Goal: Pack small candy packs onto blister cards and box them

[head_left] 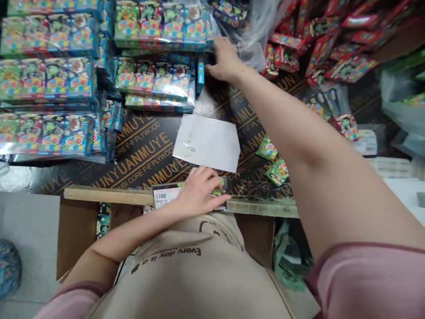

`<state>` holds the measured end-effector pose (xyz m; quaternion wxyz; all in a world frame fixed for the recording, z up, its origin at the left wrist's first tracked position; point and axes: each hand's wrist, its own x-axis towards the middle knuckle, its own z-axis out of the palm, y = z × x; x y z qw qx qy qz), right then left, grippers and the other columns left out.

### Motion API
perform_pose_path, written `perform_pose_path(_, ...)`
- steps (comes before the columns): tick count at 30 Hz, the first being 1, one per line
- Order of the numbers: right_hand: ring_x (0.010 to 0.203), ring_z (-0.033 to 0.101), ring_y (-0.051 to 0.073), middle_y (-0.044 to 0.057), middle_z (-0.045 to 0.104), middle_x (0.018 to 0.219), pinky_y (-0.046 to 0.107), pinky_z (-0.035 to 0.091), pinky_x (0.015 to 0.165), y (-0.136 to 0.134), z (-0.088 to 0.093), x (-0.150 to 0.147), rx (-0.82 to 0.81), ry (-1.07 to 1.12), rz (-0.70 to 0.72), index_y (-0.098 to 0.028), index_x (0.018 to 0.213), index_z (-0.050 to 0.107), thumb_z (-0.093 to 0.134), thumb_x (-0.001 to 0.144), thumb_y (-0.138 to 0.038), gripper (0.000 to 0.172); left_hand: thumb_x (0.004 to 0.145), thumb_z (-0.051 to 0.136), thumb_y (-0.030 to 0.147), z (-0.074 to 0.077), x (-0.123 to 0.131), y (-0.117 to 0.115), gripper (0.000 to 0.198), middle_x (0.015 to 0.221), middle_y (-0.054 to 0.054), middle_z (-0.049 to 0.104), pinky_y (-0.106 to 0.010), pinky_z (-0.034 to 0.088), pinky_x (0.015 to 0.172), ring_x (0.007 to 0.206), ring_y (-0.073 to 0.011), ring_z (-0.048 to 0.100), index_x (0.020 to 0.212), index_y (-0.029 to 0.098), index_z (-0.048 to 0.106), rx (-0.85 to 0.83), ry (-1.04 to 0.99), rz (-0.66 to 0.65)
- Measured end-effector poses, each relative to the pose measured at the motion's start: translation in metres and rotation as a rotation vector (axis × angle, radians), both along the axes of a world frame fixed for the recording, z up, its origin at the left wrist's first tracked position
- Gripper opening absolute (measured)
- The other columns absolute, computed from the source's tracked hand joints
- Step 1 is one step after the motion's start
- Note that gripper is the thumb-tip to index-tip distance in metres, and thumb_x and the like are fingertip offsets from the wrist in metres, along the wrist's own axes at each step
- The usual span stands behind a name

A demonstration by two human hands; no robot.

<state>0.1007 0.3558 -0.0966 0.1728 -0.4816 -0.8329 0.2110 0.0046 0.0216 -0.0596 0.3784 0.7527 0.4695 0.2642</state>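
At the table's front edge, my left hand (199, 192) lies over a flat printed packet (166, 195) with a barcode, fingers curled on it and thumb stretched out. The hand hides much of the packet. Farther forward, my right hand (227, 60) reaches to the right end of the shrink-wrapped box packs (159, 26), thumb apart from the fingers. Its fingertips are partly hidden and blurred, with no held thing visible. Close to its thumb stands a narrow blue box (200, 74). A white sheet of paper (207, 141) lies between the hands.
More wrapped packs (46, 79) are stacked at the left. Red boxes (325, 44) lie heaped at the back right beside clear plastic (259, 35). Small green packets (277, 172) lie under my right arm. A wooden strip (106, 195) edges the table, above a cardboard box (76, 235).
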Motion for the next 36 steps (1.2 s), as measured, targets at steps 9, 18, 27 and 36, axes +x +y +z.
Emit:
perform_pose_path(9, 0.149, 0.016, 0.026, 0.01, 0.02, 0.161, 0.047, 0.013, 0.118, -0.023, -0.012, 0.002, 0.098, -0.228, 0.003, -0.011, 0.146, 0.029, 0.046, 0.098, -0.03, 0.054, 0.085, 0.055, 0.049, 0.004, -0.011, 0.023, 0.036, 0.072, -0.003, 0.063, -0.031, 0.046, 0.075, 0.074, -0.0159, 0.059, 0.066, 0.018, 0.06, -0.564, -0.819, 0.428)
perform_pose_path(18, 0.143, 0.032, 0.027, 0.01, 0.041, 0.152, 0.049, 0.024, 0.117, -0.016, -0.022, 0.003, 0.169, -0.007, -0.052, -0.016, 0.14, 0.041, 0.049, 0.089, -0.023, 0.052, 0.086, 0.058, 0.047, 0.005, 0.001, 0.012, 0.031, 0.094, -0.009, 0.068, -0.038, 0.047, 0.085, 0.091, -0.0225, 0.061, 0.087, 0.017, 0.063, -0.237, -0.141, 0.12)
perform_pose_path(27, 0.107, 0.055, 0.024, 0.007, 0.064, 0.11, 0.042, 0.042, 0.099, -0.03, -0.02, 0.018, 0.282, 0.282, -0.251, -0.024, 0.103, 0.063, 0.036, 0.095, -0.042, 0.033, 0.088, 0.047, 0.062, 0.009, 0.022, 0.0, 0.051, 0.1, -0.011, 0.06, -0.042, 0.049, 0.078, 0.091, -0.0283, 0.059, 0.11, 0.017, 0.052, -0.007, 0.529, -0.207)
perform_pose_path(36, 0.069, 0.059, 0.019, 0.0, 0.061, 0.06, 0.036, 0.051, 0.076, -0.058, 0.0, 0.003, -0.1, 0.345, -0.227, -0.02, 0.064, 0.062, 0.068, 0.072, -0.038, 0.021, 0.087, 0.057, 0.048, 0.01, 0.017, 0.0, 0.031, 0.094, -0.006, 0.061, -0.035, 0.047, 0.073, 0.085, -0.0231, 0.06, 0.098, 0.021, 0.049, -0.02, 0.423, -0.118)
